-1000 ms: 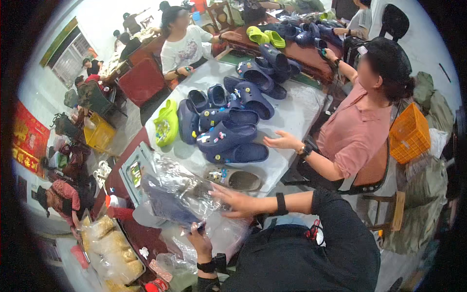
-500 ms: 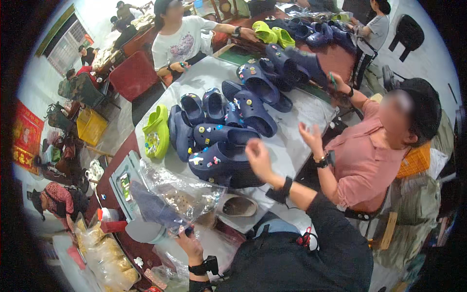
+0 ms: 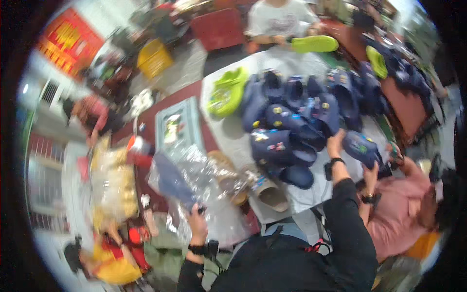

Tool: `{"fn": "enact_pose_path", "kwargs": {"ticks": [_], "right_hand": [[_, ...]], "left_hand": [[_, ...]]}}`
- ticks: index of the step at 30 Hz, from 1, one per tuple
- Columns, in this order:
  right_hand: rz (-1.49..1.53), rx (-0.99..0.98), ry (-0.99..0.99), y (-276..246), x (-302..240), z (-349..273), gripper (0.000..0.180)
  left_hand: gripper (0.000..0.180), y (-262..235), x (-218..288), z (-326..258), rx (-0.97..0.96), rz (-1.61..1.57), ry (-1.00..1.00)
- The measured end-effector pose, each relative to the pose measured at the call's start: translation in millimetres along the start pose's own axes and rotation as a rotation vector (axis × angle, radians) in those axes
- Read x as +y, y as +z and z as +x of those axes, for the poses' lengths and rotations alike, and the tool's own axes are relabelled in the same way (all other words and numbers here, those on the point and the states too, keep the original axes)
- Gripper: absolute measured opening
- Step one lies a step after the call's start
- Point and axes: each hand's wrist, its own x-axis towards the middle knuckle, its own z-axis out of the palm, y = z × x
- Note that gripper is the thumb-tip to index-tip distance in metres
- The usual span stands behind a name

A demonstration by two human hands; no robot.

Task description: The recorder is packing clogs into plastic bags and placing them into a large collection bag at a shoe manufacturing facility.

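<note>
My left hand (image 3: 197,227) is closed round the end of a navy clog (image 3: 174,181), which lies against a crumpled clear plastic bag (image 3: 209,209). My right hand (image 3: 335,145) reaches to the right edge of a cluster of navy clogs with colourful charms (image 3: 272,146); its fingers are blurred. Just right of it is a navy clog with a green charm (image 3: 361,148), held by the hand of a co-worker in pink (image 3: 370,176). A tan clog (image 3: 224,176) shows by the bag, beside a beige clog (image 3: 270,193). Lime-green clogs (image 3: 227,93) stand left of the cluster.
A grey tray (image 3: 163,131) lies on the dark red tabletop left of the white cover. Beyond is a wrapped stack of yellowish packs (image 3: 114,180). Across the table, a person in white (image 3: 279,22) holds a lime-green clog (image 3: 315,44). More clogs (image 3: 408,73) sit far right.
The view has swung left. My right hand has gone from mid-air to the clog cluster's right side. The co-worker in pink now holds a navy clog. My left hand keeps its clog.
</note>
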Motion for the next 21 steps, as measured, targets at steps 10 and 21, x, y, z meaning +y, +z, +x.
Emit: {"fn": "enact_pose_path", "kwargs": {"ticks": [10,21], "right_hand": [[0.843,-0.414,-0.104,-141,-117,-141,0.029],[0.711,-1.775,0.785,-140,-70,-358,0.033]], "left_hand": [[0.058,7,-7,38,-0.001,-0.521,-0.125],[0.057,-37,-25,45,-0.182,-0.761,-0.295]]}}
